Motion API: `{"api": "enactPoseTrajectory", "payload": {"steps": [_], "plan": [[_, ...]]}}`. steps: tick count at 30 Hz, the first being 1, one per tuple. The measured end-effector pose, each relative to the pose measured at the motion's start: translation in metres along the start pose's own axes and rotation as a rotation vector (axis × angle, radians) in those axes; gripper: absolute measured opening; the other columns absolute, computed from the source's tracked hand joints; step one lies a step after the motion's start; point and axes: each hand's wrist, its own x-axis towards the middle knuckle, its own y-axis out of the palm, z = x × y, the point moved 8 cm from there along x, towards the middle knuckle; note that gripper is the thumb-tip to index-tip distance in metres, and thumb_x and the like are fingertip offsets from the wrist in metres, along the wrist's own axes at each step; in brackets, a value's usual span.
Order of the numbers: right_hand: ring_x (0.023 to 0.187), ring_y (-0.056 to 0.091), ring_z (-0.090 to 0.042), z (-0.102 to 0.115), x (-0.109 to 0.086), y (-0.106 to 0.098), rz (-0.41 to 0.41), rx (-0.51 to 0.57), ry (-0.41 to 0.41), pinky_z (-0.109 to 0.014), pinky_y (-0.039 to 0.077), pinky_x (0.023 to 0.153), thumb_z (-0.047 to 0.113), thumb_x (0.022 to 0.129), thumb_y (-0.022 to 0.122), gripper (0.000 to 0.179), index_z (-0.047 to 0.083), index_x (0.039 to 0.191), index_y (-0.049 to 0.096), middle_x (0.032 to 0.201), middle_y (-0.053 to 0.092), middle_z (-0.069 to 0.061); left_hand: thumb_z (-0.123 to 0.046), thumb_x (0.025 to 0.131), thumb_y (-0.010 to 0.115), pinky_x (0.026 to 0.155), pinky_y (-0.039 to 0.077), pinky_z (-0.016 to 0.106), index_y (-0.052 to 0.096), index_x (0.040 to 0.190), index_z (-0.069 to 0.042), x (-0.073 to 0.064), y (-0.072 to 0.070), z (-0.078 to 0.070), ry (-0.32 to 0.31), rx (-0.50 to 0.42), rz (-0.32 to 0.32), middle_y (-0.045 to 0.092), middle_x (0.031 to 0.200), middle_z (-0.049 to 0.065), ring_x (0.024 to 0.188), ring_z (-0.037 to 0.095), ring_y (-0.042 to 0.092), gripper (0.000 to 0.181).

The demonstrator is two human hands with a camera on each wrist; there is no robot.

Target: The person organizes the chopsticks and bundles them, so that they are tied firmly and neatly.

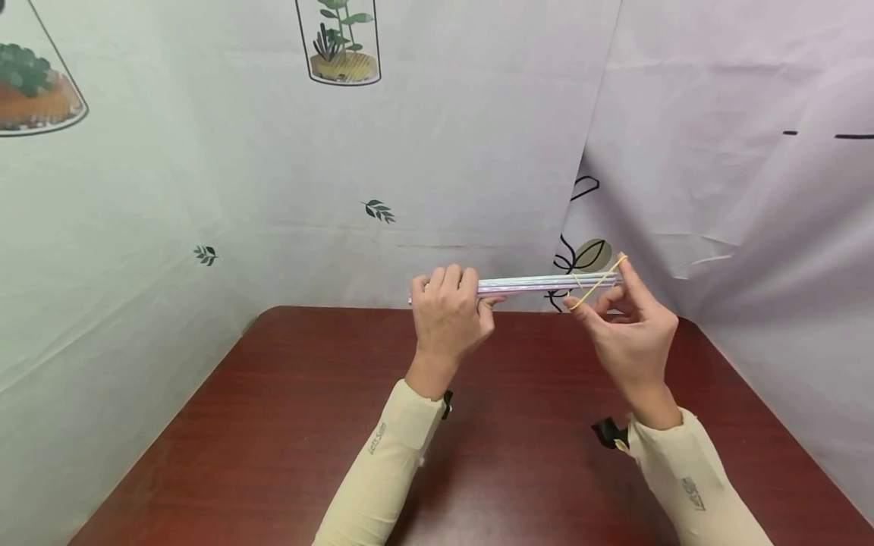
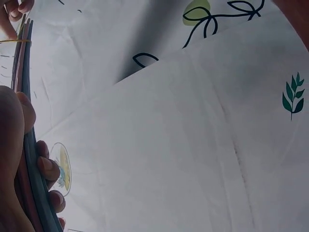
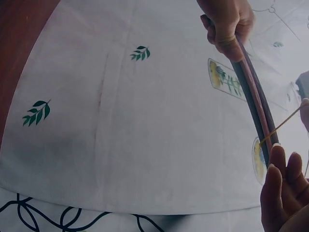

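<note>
Sticks (image 1: 522, 286) gripped by left fingers (image 1: 449, 279) hang near printed cloth (image 1: 464, 159) above reddish table (image 1: 532, 432), right fingers (image 1: 636, 284) spreading elastic (image 1: 597, 283).

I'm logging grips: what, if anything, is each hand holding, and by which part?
Left hand grips slim, pale sticks near one end; right hand holds a thin yellow elastic band by two spots on its stretched loop.

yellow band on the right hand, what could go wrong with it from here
The yellow band is stretched between thumb and finger of the right grip, so it might slip off a fingertip and snap back.

It crosses the bundle of sticks near one end, so it could slide off that end.

The left grip holds the bundle toward the other end, above the table; if it loosens, sticks may shift or drop.
</note>
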Motion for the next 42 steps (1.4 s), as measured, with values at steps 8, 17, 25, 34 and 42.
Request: {"api": "enactPoseTrajectory", "payload": {"steps": [8,17,25,34,42], "plan": [[0.053,0.047,0.001,-0.001,0.003,-0.004,-0.035,-0.06,0.08,-0.013,0.038,0.055,-0.009,0.061,0.087,0.079,0.003,0.134,0.059,0.065,0.05,0.0,-0.057,0.09,0.054,0.072,0.043,0.043,0.052,0.069,-0.012,0.0,0.0,0.003,-0.008,0.009,-0.009,0.052,0.067,0.002,0.065,0.022,0.052,0.05],[0.054,0.046,-0.001,-0.005,0.009,-0.006,-0.011,-0.061,0.121,-0.014,0.036,0.053,-0.005,0.066,0.086,0.072,0.005,0.133,0.061,0.066,0.048,-0.001,-0.05,0.086,0.06,0.073,0.043,0.042,0.051,0.067,-0.012,0.006,-0.004,0.003,0.025,-0.021,-0.066,0.05,0.066,0.002,0.065,0.021,0.051,0.044],[0.055,0.04,-0.003,-0.007,0.011,-0.007,-0.008,0.033,0.18,-0.013,0.033,0.052,-0.009,0.068,0.083,0.063,0.002,0.128,0.064,0.065,0.043,0.001,-0.047,0.081,0.066,0.07,0.043,0.042,0.053,0.068,-0.011,0.006,-0.006,0.003,0.073,-0.033,-0.105,0.05,0.064,0.002,0.063,0.021,0.052,0.041],[0.057,0.038,-0.004,-0.013,0.011,-0.011,-0.012,0.091,0.24,-0.014,0.031,0.052,-0.006,0.072,0.082,0.059,0.0,0.128,0.064,0.067,0.041,0.002,-0.043,0.082,0.061,0.068,0.042,0.042,0.053,0.068,-0.011,0.004,-0.01,0.005,0.093,-0.055,-0.149,0.052,0.065,0.001,0.064,0.021,0.052,0.036],[0.058,0.041,-0.005,-0.02,0.01,-0.005,0.029,0.261,0.344,-0.013,0.032,0.049,-0.011,0.074,0.077,0.043,-0.003,0.116,0.071,0.066,0.049,0.002,-0.043,0.08,0.06,0.067,0.041,0.042,0.052,0.067,-0.011,0.002,-0.012,0.003,0.113,-0.087,-0.169,0.05,0.064,0.001,0.062,0.02,0.05,0.035]]}}
